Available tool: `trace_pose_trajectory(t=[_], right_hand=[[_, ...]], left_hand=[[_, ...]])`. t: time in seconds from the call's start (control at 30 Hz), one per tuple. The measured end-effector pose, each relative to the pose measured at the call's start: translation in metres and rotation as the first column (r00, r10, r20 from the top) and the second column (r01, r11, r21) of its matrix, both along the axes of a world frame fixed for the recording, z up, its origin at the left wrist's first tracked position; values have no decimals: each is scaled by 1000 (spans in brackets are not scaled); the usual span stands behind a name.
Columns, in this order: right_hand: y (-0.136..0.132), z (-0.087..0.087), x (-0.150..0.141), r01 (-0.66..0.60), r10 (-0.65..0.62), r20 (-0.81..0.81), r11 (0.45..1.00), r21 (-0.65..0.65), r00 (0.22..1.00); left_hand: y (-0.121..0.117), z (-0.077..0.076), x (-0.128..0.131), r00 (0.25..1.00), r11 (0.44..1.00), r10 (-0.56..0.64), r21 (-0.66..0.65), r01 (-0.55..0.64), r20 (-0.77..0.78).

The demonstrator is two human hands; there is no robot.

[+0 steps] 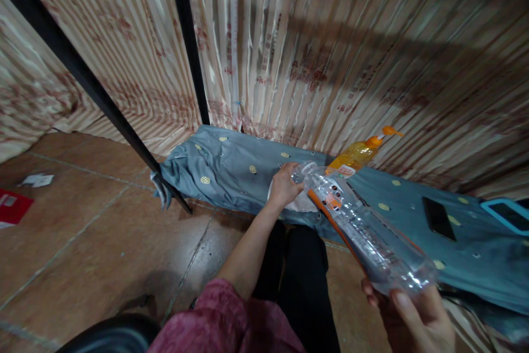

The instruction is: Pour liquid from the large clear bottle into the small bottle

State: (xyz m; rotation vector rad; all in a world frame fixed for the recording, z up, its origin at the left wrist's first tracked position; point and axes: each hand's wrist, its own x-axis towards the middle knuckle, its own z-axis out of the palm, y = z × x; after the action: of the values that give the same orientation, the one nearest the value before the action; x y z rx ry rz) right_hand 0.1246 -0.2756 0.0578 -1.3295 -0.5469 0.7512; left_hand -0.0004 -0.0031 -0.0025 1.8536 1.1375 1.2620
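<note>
A large clear plastic bottle [367, 226] with an orange-edged label slants across the front, its neck toward the left. My right hand [417, 314] grips it by the base. At the neck end, my left hand [286, 186] is closed around a small clear plastic piece [296, 174] beside the bottle's mouth; its exact kind is hard to make out. Behind the bottle lies a yellow pump bottle [355, 156] with an orange pump head. Part of a white sheet or cloth [303, 203] shows under the neck.
A long low surface is covered with a grey-blue patterned cloth [239, 149]. On its right are a black phone [438, 218] and a blue-framed object [508, 215]. Black poles [190, 39] stand at the left, before a striped curtain [314, 39]. A red item [14, 207] lies on the tiled floor.
</note>
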Motion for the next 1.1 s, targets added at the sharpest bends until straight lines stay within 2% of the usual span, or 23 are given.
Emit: trace_pose_trajectory(t=[0.23,0.43,1.1], right_hand=[[4,7,-11,72,-72,-6,997,-28,997],[6,16,-22,84,-85,-17,996,-38,996],[3,14,-19,56,-57,-13,997,-61,998]], left_hand=[[0,1,0,1000,1000,3,-6,-3,-7],[1,-1,0,1000,1000,-9,15,9,-1],[0,2,-1,1000,1000,2,-17,-3,-16]])
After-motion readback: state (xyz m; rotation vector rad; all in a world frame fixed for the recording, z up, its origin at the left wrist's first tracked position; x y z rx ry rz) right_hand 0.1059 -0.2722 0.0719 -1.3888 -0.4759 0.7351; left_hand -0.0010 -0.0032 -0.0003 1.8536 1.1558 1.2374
